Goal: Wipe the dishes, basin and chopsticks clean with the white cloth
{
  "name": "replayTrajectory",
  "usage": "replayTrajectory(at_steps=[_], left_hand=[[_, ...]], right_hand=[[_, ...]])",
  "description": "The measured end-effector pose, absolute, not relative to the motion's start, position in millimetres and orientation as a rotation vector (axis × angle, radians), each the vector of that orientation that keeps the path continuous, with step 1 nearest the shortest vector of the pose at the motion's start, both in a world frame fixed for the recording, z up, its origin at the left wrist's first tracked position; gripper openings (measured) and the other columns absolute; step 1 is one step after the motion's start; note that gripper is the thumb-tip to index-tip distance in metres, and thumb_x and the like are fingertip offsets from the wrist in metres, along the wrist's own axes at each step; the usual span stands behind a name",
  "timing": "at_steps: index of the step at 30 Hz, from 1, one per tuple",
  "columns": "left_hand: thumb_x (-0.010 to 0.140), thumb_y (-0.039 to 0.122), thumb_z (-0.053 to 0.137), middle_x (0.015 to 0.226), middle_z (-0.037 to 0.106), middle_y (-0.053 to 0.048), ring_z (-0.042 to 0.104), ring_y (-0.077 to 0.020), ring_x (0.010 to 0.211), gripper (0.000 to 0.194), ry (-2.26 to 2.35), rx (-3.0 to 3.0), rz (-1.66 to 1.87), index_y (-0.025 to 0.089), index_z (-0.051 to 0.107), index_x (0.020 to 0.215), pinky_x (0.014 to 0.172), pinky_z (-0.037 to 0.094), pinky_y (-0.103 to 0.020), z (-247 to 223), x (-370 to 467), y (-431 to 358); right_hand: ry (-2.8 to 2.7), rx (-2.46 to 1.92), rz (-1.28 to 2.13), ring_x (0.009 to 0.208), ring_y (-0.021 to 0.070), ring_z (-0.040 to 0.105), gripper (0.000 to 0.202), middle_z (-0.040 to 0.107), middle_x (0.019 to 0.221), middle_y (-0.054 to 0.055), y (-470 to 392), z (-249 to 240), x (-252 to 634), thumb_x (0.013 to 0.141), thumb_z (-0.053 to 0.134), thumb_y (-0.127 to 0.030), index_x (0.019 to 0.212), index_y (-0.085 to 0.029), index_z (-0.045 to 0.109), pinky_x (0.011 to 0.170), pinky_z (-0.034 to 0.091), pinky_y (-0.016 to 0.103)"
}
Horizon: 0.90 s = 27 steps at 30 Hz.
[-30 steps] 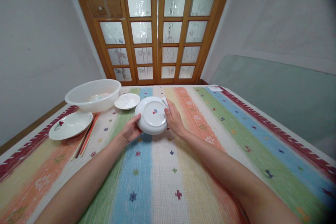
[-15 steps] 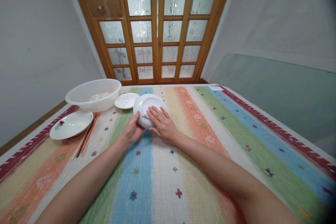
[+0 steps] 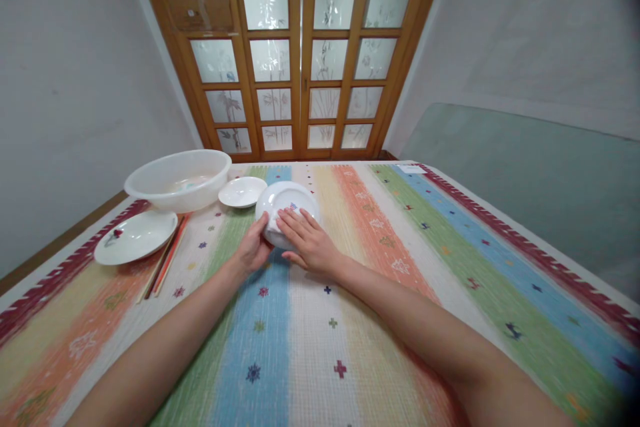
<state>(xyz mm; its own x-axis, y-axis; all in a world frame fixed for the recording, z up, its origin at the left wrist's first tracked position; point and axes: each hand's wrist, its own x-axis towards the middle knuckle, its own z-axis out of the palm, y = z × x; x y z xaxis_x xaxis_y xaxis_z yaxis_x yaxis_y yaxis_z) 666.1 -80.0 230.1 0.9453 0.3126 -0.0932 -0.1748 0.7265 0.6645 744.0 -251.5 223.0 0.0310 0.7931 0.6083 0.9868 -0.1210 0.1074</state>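
Note:
A white plate [image 3: 286, 195] is tilted up over the striped tablecloth, its underside with a small coloured mark facing me. My left hand [image 3: 254, 247] grips its lower left rim, thumb on the underside. Flat against that underside lies my right hand [image 3: 311, 240], fingers stretched out and close together; whether anything thin is under the palm is hidden. Just left of the held plate is a small white dish [image 3: 243, 192]. Farther left sits a white plate with a red flower [image 3: 140, 237].
A large translucent white basin [image 3: 180, 180] stands at the back left. Several chopsticks [image 3: 165, 259], some red, lie beside the flowered plate. The striped tablecloth [image 3: 320, 347] covers the table, with wood and glass doors [image 3: 305, 53] beyond its far edge.
My right hand has slid slightly left and down across the plate's underside, uncovering the small coloured mark. The held plate has shifted a little; my left hand keeps its grip.

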Motion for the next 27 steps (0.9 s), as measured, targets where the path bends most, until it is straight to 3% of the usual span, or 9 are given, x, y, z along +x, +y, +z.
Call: replayTrajectory(at_steps=[8,13,17,20,27], left_hand=[[0.097,0.035,0.064,0.135,0.068,-0.012,0.064,-0.0282,0.125,0.053,0.237,0.689,0.294,0.022,0.054,0.147,0.11,0.051,-0.043,229.5,670.4,-73.4],[0.091,0.03,0.073,0.127,0.072,-0.013,0.067,-0.0288,0.121,0.053,0.274,0.77,0.277,0.017,0.06,0.14,0.107,0.053,-0.037,218.6,668.5,-77.6],[0.089,0.031,0.075,0.124,0.073,-0.013,0.068,-0.0297,0.119,0.051,0.231,0.788,0.269,0.017,0.063,0.137,0.105,0.054,-0.037,214.8,667.2,-79.2],[0.09,0.033,0.074,0.125,0.073,-0.011,0.067,-0.0287,0.12,0.048,0.214,0.776,0.301,0.018,0.064,0.135,0.106,0.054,-0.037,215.4,668.5,-79.0],[0.092,0.033,0.072,0.13,0.07,-0.012,0.065,-0.0289,0.125,0.052,0.2,0.717,0.36,0.02,0.06,0.14,0.11,0.052,-0.041,220.7,672.3,-79.3]], right_hand=[[-1.457,-2.064,-0.791,0.156,0.0269,0.021,0.062,0.03,0.166,0.01,-261.3,209.8,788.2,0.108,0.035,-0.047,0.164,-0.022,0.025,0.127,0.019,0.057],[-1.273,-2.043,-0.662,0.155,0.0262,0.025,0.068,0.027,0.167,0.013,-258.0,209.0,784.4,0.108,0.036,-0.048,0.166,-0.02,0.017,0.124,0.032,0.052],[-1.609,-2.0,-0.692,0.156,0.0268,0.021,0.068,0.021,0.169,0.009,-258.4,219.1,768.7,0.107,0.037,-0.053,0.165,-0.024,0.021,0.127,0.023,0.054],[-1.806,-1.952,-0.724,0.156,0.0256,0.022,0.065,0.025,0.168,0.007,-260.5,222.3,766.4,0.107,0.037,-0.053,0.164,-0.023,0.026,0.129,0.02,0.052],[-1.561,-2.052,-0.814,0.155,0.0278,0.023,0.063,0.033,0.164,0.01,-261.4,219.9,767.4,0.106,0.043,-0.047,0.162,-0.021,0.031,0.127,0.021,0.057]])
